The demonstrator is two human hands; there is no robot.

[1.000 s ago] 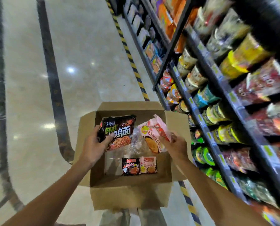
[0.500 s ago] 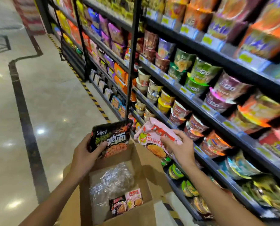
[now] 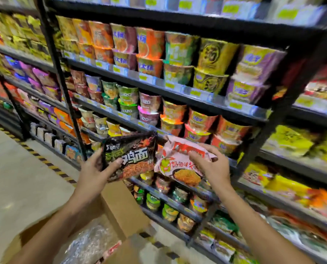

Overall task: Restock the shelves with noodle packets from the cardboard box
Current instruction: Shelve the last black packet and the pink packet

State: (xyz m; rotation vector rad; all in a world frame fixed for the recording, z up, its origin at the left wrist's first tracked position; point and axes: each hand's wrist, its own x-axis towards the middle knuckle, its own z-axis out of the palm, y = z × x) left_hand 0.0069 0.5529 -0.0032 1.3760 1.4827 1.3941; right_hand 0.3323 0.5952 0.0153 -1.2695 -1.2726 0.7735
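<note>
Hands raised before the cup-noodle shelves (image 3: pixel 178 92): left hand (image 3: pixel 94 172) grips a black packet (image 3: pixel 130 155) printed "鸡面", right hand (image 3: pixel 212 164) pinches a pink packet (image 3: pixel 179 164), above the cardboard box (image 3: pixel 124 210).

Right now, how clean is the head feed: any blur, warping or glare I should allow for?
Head view: the shelves smear with motion blur, worst at the right and top edges; wide-angle warp bows the uprights. Sharpest are the black packet in the left hand and the pink packet in the right hand. No strong glare; the cardboard box below is soft.
</note>
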